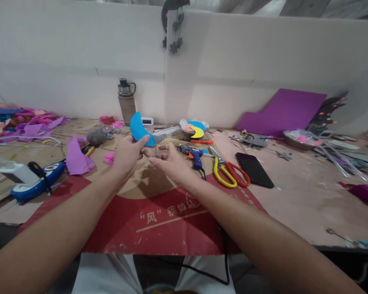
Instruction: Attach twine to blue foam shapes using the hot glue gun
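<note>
My left hand [129,152] is closed on a bright blue crescent-shaped piece [138,130], its thumb lying on the front. One tip of the crescent points up; a small grey piece [160,138] shows beside its lower end. Close by on the right, my right hand [169,161] has its thumb and fingers pinched together. A thin line seems to run up from the pinch, too fine to name. Just beyond the right hand lies a blue glue gun [196,157] with an orange part, and beside it are scissors [221,166] with yellow and red handles.
A red and brown cardboard sheet [116,232] lies under my hands. Behind stands a bottle [127,104]. A black phone [254,169] is at right, with a purple sheet [285,112] farther back. Left are a blue power strip [38,183] and purple scraps [78,157].
</note>
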Demonstrator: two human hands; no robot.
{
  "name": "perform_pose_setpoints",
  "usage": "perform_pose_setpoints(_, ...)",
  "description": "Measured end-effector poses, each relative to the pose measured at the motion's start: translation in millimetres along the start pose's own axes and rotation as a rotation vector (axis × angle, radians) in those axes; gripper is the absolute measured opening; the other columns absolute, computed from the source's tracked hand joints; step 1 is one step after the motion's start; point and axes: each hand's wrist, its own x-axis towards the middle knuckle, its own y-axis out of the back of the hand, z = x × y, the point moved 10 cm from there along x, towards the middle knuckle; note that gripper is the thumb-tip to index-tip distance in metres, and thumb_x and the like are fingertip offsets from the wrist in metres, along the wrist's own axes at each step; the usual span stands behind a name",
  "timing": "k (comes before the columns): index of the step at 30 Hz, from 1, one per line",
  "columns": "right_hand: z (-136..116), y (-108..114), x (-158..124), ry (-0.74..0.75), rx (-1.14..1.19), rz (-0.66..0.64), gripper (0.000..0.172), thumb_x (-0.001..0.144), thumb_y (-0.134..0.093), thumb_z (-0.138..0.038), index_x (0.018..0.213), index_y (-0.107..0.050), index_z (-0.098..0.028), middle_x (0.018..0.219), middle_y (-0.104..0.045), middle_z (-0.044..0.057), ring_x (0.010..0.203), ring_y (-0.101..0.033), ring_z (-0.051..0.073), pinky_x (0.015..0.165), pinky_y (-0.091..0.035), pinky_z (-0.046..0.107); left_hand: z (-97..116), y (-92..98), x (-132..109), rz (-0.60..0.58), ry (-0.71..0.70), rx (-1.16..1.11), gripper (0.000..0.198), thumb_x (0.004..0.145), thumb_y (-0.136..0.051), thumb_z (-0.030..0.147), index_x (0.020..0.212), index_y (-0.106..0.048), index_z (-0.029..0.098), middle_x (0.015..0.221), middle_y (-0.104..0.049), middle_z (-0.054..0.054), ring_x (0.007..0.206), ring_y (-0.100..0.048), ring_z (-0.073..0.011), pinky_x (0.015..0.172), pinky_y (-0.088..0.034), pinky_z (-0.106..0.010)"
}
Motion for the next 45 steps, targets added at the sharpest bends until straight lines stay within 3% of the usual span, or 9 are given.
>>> perform_pose_setpoints(2, -8, 1, -1, 0.073, -0.153, 0.029, 0.025, 0.080, -0.058, -0.031, 0.098, -0.043, -0.021, 0.078, -0.059, 0.000, 0.069, -0.057, 0.015, 0.064, -0.045, 0.029, 1, 2.7, 0, 0.029, -0.011, 0.035, 0.023, 0.071, -0.068, 0.035, 0.070, -0.056, 0.015, 0.057, -0.060, 0.000, 0.042, -0.051, -0.0079, 0.038, -0.028, -0.020)
perform_pose_setpoints(5, -37, 13, -9, 0.300, -0.434, 0.113, 0.004, 0.084, -0.049, -0.020, 0.081, -0.048, -0.021, 0.079, -0.056, 0.002, 0.074, -0.053, 0.016, 0.070, -0.042, 0.031, 2, 6.3, -1, 0.057, -0.022, 0.139, 0.024, 0.072, -0.067, 0.038, 0.071, -0.059, 0.015, 0.056, -0.062, -0.002, 0.043, -0.053, -0.0098, 0.039, -0.029, -0.020)
perform_pose_setpoints(8, -59, 19, -17, 0.449, -0.564, 0.139, 0.011, 0.086, -0.045, -0.014, 0.080, -0.052, -0.020, 0.087, -0.055, 0.005, 0.082, -0.051, 0.017, 0.075, -0.041, 0.031, 7, 7.2, -3, 0.062, -0.056, 0.258, 0.026, 0.073, -0.066, 0.040, 0.068, -0.061, 0.015, 0.048, -0.060, -0.002, 0.040, -0.050, -0.0103, 0.039, -0.029, -0.020)
perform_pose_setpoints(17, -75, 38, -15, 0.544, -0.613, 0.192, 0.014, 0.089, -0.050, -0.018, 0.080, -0.060, -0.020, 0.086, -0.054, 0.004, 0.083, -0.053, 0.016, 0.077, -0.042, 0.030, 9, -7.7, -10, -0.075, -0.084, 0.368, 0.027, 0.073, -0.066, 0.043, 0.069, -0.063, 0.017, 0.046, -0.061, -0.003, 0.040, -0.048, -0.0111, 0.040, -0.029, -0.021)
perform_pose_setpoints(28, -76, 50, -14, 0.542, -0.604, 0.216, 0.008, 0.086, -0.057, -0.019, 0.078, -0.059, -0.021, 0.090, -0.058, 0.005, 0.088, -0.054, 0.017, 0.079, -0.043, 0.030, 2, -27.5, -14, -0.268, -0.006, 0.333, 0.031, 0.075, -0.065, 0.046, 0.072, -0.066, 0.016, 0.047, -0.062, -0.004, 0.037, -0.042, -0.0088, 0.039, -0.026, -0.021)
perform_pose_setpoints(34, -62, 57, -7, 0.314, -0.512, 0.185, 0.009, 0.085, -0.058, -0.026, 0.078, -0.059, -0.020, 0.075, -0.062, 0.000, 0.072, -0.054, 0.015, 0.070, -0.040, 0.029, 4, -30.1, -16, -0.297, 0.001, 0.337, 0.030, 0.075, -0.065, 0.046, 0.069, -0.067, 0.017, 0.048, -0.062, -0.004, 0.037, -0.043, -0.0089, 0.040, -0.028, -0.021)
perform_pose_setpoints(38, -54, 61, -2, 0.248, -0.425, 0.158, 0.013, 0.085, -0.059, -0.027, 0.076, -0.061, -0.018, 0.072, -0.063, 0.000, 0.069, -0.053, 0.013, 0.067, -0.039, 0.027, 6, -31.7, -16, -0.314, -0.024, 0.368, 0.029, 0.076, -0.065, 0.045, 0.067, -0.067, 0.017, 0.047, -0.062, -0.004, 0.038, -0.043, -0.0090, 0.040, -0.028, -0.021)
perform_pose_setpoints(45, -55, 63, -1, 0.290, -0.413, 0.157, 0.012, 0.082, -0.062, -0.027, 0.074, -0.063, -0.018, 0.071, -0.063, -0.001, 0.068, -0.052, 0.012, 0.065, -0.038, 0.026, 2, -37.9, -18, -0.406, -0.024, 0.415, 0.036, 0.076, -0.063, 0.051, 0.072, -0.068, 0.015, 0.051, -0.064, -0.003, 0.040, -0.045, -0.0087, 0.041, -0.028, -0.021)
